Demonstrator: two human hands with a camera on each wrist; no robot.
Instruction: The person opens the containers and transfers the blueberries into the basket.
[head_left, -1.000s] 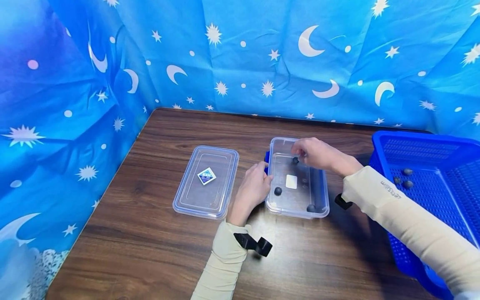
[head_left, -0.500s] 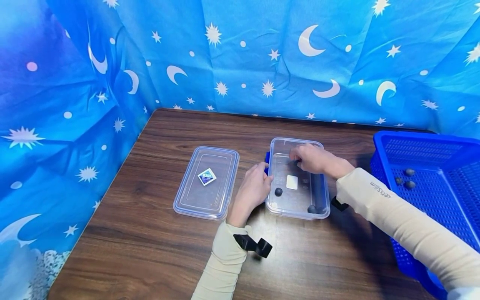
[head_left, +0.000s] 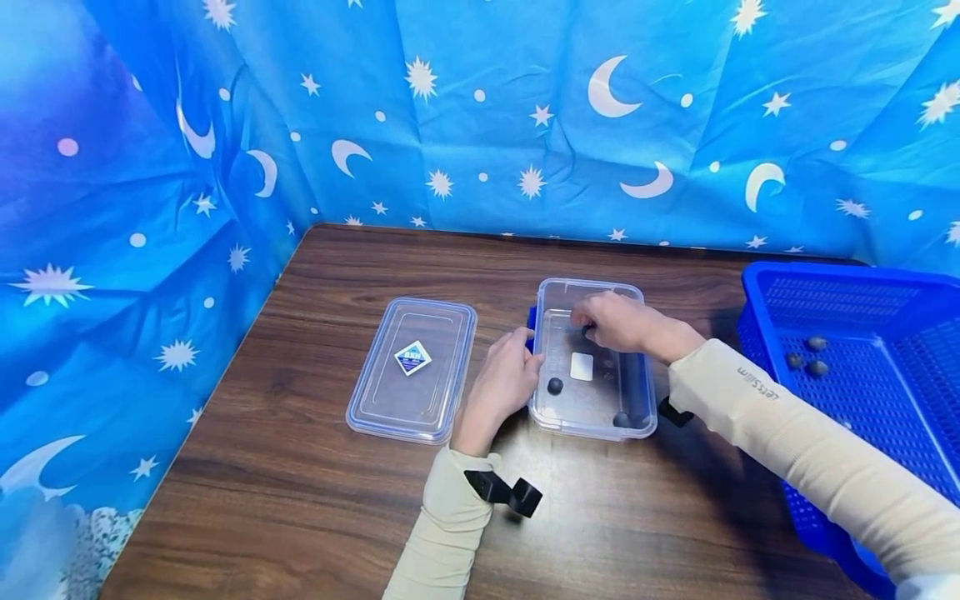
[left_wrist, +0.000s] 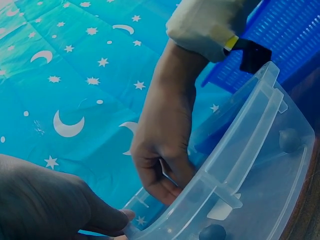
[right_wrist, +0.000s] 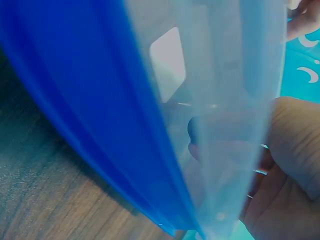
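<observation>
A clear plastic food container (head_left: 592,425) stands lidless on the table, its blue side latch (head_left: 532,323) folded out. At its left edge my left hand (head_left: 501,375) holds the rim, thumb on the rim's outer side in the left wrist view. My right hand (head_left: 618,321) reaches down into the container's far half, fingers curled at a small dark ball (right_wrist: 193,130) that shows at the fingertips through the wall in the right wrist view. Two more dark balls lie on the container floor, one near left (head_left: 555,386) and one near right (head_left: 622,420).
The container's clear lid (head_left: 375,400) lies flat to the left, a diamond label (head_left: 412,357) on it. A blue perforated basket (head_left: 761,287) stands on the right, with several dark balls (head_left: 817,367) inside. A starry blue curtain (head_left: 480,133) hangs behind the table.
My right hand has gone lower into the container and slightly toward me, its fingers closing over the far ball. The left hand stays at the rim.
</observation>
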